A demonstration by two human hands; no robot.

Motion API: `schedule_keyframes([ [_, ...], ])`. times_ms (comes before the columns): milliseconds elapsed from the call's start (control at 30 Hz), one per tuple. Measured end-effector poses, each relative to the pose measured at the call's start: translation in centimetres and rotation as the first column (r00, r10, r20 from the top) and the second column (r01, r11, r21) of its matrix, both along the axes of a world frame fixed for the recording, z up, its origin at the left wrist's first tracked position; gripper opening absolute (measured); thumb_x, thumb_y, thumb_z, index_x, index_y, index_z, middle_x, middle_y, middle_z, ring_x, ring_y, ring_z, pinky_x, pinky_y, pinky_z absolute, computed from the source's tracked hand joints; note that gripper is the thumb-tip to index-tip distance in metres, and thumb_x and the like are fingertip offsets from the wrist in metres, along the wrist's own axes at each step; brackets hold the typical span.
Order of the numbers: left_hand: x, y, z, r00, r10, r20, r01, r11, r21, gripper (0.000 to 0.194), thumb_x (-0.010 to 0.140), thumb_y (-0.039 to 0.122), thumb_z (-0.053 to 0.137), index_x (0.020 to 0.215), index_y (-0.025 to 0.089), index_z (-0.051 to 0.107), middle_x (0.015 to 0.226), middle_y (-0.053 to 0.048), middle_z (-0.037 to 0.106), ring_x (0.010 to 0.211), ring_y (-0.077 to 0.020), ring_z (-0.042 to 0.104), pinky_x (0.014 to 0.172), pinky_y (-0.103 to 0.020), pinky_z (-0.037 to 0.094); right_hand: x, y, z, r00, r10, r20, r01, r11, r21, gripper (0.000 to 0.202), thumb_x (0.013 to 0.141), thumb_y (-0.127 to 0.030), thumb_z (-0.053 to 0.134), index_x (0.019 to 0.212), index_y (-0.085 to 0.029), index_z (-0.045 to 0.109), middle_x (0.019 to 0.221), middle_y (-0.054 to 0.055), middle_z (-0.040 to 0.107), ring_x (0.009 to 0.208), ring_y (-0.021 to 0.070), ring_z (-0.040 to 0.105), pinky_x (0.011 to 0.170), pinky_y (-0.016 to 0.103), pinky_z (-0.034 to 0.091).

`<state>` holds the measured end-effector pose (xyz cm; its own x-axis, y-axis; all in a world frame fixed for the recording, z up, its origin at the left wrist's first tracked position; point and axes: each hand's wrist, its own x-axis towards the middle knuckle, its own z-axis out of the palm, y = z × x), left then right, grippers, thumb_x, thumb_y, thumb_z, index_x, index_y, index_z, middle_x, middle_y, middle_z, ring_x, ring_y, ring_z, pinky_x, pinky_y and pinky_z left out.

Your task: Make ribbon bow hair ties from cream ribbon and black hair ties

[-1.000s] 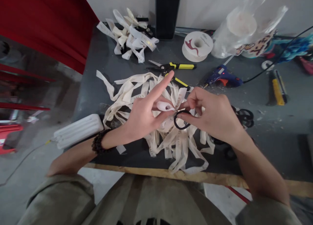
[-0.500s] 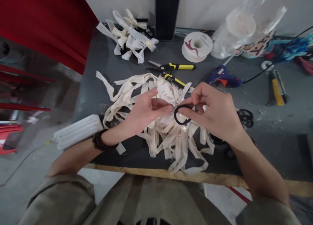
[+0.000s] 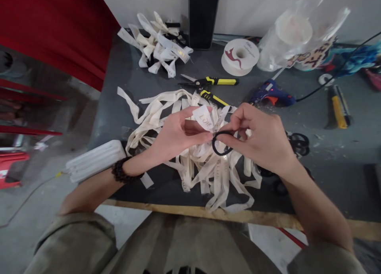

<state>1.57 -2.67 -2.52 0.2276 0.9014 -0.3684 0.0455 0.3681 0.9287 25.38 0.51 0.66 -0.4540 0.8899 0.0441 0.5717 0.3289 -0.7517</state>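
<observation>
A white ribbon bow (image 3: 203, 118) with gold lettering is pinched between the thumb and fingers of my left hand (image 3: 178, 135). My right hand (image 3: 257, 135) closes on a black hair tie (image 3: 219, 150), which hangs as a loop beneath the bow's middle and touches it. Fingers partly cover the spot where tie and bow meet. Under both hands spreads a loose heap of cream ribbon strips (image 3: 190, 166), some printed in gold. More black hair ties (image 3: 299, 143) lie by my right forearm.
Behind the heap lie yellow-black snips (image 3: 220, 82), a ribbon spool (image 3: 239, 57) and a blue glue gun (image 3: 273, 93) with its cord. Finished-looking bows (image 3: 162, 47) are piled at back left. A yellow cutter (image 3: 339, 109) lies right; a white coiled-looking block (image 3: 95, 161) sits at the left edge.
The hair tie has tilted and dropped slightly at the bow. My right hand has shifted a little down and left; both hands keep their pinch.
</observation>
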Motion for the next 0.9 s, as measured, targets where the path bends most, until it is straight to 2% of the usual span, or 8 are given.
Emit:
schedule_keyframes([
  [100,-0.1,0.0,-0.1,1.000,-0.016,0.013,0.016,1.000,0.007,0.084,0.082,0.040,0.097,0.156,0.022,0.060,0.099,-0.005,0.084,0.092,-0.0257,0.081,0.080,-0.036,0.065,0.0,-0.1,0.0,1.000,0.002,-0.008,-0.002,1.000,-0.020,0.038,0.081,-0.017,0.085,0.084,-0.027,0.049,0.075,-0.007,0.073,0.062,0.0149,0.068,0.061,0.032,0.044],
  [267,-0.2,-0.2,-0.4,0.998,-0.038,0.055,0.033,0.996,0.089,0.077,0.084,0.036,0.095,0.154,0.032,0.063,0.099,-0.002,0.083,0.090,-0.0231,0.081,0.078,-0.033,0.066,0.0,-0.1,-0.1,0.999,0.004,-0.042,-0.007,0.998,-0.065,0.036,0.081,-0.020,0.085,0.083,-0.027,0.050,0.076,-0.006,0.074,0.061,0.0147,0.066,0.061,0.032,0.045],
  [400,-0.1,-0.4,-0.3,0.998,-0.035,0.061,0.030,0.996,0.085,0.077,0.084,0.037,0.095,0.154,0.033,0.063,0.097,-0.002,0.082,0.088,-0.0237,0.080,0.079,-0.035,0.066,0.1,0.0,0.1,0.999,0.010,-0.049,-0.015,0.995,-0.102,0.034,0.083,-0.023,0.084,0.084,-0.027,0.050,0.076,-0.004,0.075,0.065,0.0173,0.070,0.060,0.032,0.046],
  [567,-0.1,-0.3,0.1,0.999,-0.043,-0.012,0.044,0.990,0.132,0.078,0.086,0.039,0.092,0.157,0.035,0.060,0.101,-0.003,0.082,0.085,-0.0237,0.079,0.073,-0.034,0.065,0.0,0.1,0.1,1.000,0.022,-0.016,-0.024,0.994,-0.108,0.036,0.083,-0.025,0.084,0.083,-0.027,0.048,0.077,-0.004,0.076,0.065,0.0179,0.071,0.060,0.032,0.046],
  [633,-0.1,-0.3,0.3,0.997,-0.043,-0.070,0.055,0.984,0.172,0.080,0.086,0.037,0.092,0.159,0.036,0.059,0.108,-0.003,0.082,0.082,-0.0220,0.079,0.070,-0.031,0.064,-0.1,0.0,0.1,0.999,0.040,-0.005,-0.040,0.995,-0.096,0.036,0.082,-0.024,0.084,0.084,-0.027,0.049,0.076,-0.004,0.074,0.065,0.0178,0.071,0.061,0.031,0.046],
  [700,-0.1,-0.3,0.4,0.992,-0.035,-0.119,0.059,0.976,0.209,0.083,0.085,0.034,0.092,0.160,0.036,0.058,0.124,-0.005,0.081,0.082,-0.0209,0.079,0.070,-0.031,0.064,-0.2,0.0,0.0,0.998,0.054,0.012,-0.053,0.995,-0.085,0.036,0.081,-0.022,0.085,0.083,-0.026,0.049,0.074,-0.005,0.072,0.063,0.0168,0.069,0.063,0.031,0.046],
  [800,-0.1,-0.3,0.7,0.989,-0.015,-0.150,0.053,0.966,0.253,0.086,0.082,0.030,0.092,0.161,0.037,0.058,0.154,-0.006,0.068,0.084,-0.0209,0.079,0.076,-0.034,0.067,-0.3,-0.2,-0.1,0.998,0.063,0.017,-0.061,0.993,-0.098,0.036,0.081,-0.019,0.085,0.083,-0.026,0.049,0.072,-0.006,0.070,0.062,0.0160,0.068,0.064,0.031,0.045],
  [900,0.0,-0.4,0.9,0.983,-0.022,-0.183,0.073,0.960,0.272,0.087,0.082,0.026,0.090,0.161,0.038,0.057,0.166,-0.005,0.059,0.089,-0.0228,0.080,0.081,-0.037,0.068,-0.4,-0.3,-0.2,0.998,0.067,-0.005,-0.067,0.990,-0.121,0.036,0.080,-0.017,0.084,0.084,-0.026,0.049,0.075,-0.006,0.072,0.067,0.0166,0.071,0.065,0.030,0.045],
])
